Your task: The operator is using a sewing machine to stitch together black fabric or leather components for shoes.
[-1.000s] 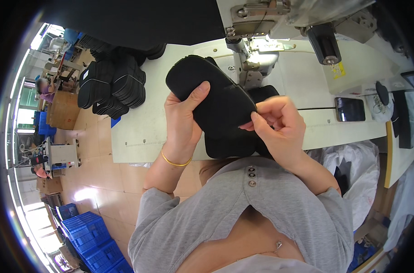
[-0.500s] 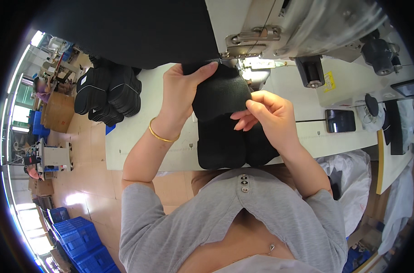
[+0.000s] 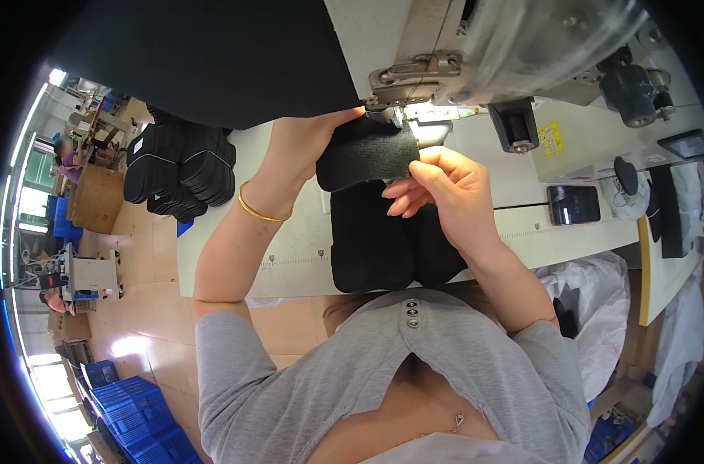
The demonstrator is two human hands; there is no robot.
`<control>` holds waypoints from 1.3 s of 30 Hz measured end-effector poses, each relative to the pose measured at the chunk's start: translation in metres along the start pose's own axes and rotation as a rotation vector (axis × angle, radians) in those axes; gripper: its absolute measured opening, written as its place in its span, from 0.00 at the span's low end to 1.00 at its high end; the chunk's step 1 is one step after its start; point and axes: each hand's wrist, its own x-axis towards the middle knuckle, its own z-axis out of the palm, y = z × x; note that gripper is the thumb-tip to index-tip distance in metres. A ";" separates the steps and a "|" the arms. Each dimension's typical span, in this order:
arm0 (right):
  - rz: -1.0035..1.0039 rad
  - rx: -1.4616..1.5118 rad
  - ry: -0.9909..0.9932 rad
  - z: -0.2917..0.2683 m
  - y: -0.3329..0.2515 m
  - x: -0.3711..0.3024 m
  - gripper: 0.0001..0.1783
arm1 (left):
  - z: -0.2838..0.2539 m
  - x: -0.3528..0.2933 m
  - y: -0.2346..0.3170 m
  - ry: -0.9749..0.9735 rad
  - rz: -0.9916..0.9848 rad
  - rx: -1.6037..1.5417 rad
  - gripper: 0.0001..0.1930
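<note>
A black fabric piece (image 3: 371, 158) with a rounded edge lies at the sewing machine's presser foot (image 3: 397, 117). My left hand (image 3: 301, 151), a gold bangle at its wrist, holds the left side of this piece. Its thumb reaches toward the foot, while its other fingers are hidden beneath the fabric and a large black panel (image 3: 213, 62). With thumb and forefinger, my right hand (image 3: 456, 189) pinches the right edge; the other fingers curl loosely below. Between my forearms, two groups of black fabric pieces (image 3: 371, 243) rest at the table's near edge.
Bundles of tied black pieces (image 3: 179, 164) stand at the table's left. Right of the foot are a dark roller-like fitting (image 3: 514, 127) and a small black device (image 3: 574, 205). Blue crates (image 3: 139, 410) stand on the floor at lower left; a white bag (image 3: 588, 301) hangs at right.
The fabric piece has turned slightly and moved up toward the presser foot, with both hands still on it. My left hand has slid farther under the large black panel.
</note>
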 end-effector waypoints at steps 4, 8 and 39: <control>0.025 0.018 -0.006 -0.005 0.000 0.001 0.09 | 0.011 -0.003 0.014 0.091 -0.179 0.029 0.07; 0.025 0.046 -0.021 -0.003 0.000 0.000 0.09 | 0.009 0.000 0.015 0.076 -0.216 0.036 0.07; -0.126 0.246 -0.026 0.031 0.031 -0.020 0.16 | 0.012 -0.047 -0.002 -0.171 1.247 0.944 0.16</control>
